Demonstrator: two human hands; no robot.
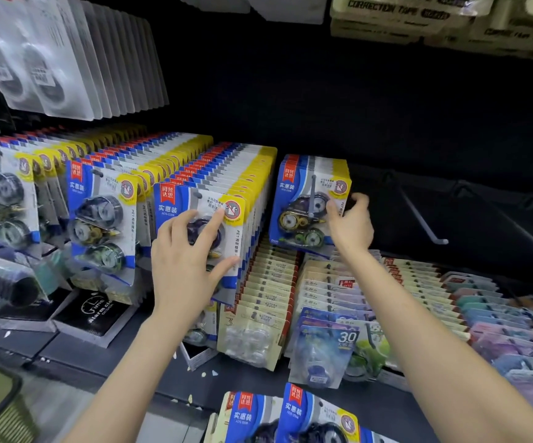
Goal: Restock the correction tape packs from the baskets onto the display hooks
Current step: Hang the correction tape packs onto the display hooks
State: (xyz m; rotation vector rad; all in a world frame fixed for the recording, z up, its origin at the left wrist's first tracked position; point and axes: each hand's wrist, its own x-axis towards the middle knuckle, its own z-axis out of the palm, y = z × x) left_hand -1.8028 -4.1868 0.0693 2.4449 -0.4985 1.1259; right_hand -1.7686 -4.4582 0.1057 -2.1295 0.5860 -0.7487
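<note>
Two hands on stock, well apart. Left hand lies flat, fingers spread, on the front blue-and-yellow carded blister pack of correction tape in the third full row; the card reads "实惠装" and "PET". Right hand grips the right edge of a short stack of the same packs, thumb on the front, fingers curled behind. That stack hangs on a grey metal display hook whose tip pokes out through the front card. Second grey metal hook juts out to its right. More matching packs at the bottom edge. Cream cartons overhead read "CORRECTION TAPE". Pale blue carded pack lower down is marked "30".
</note>
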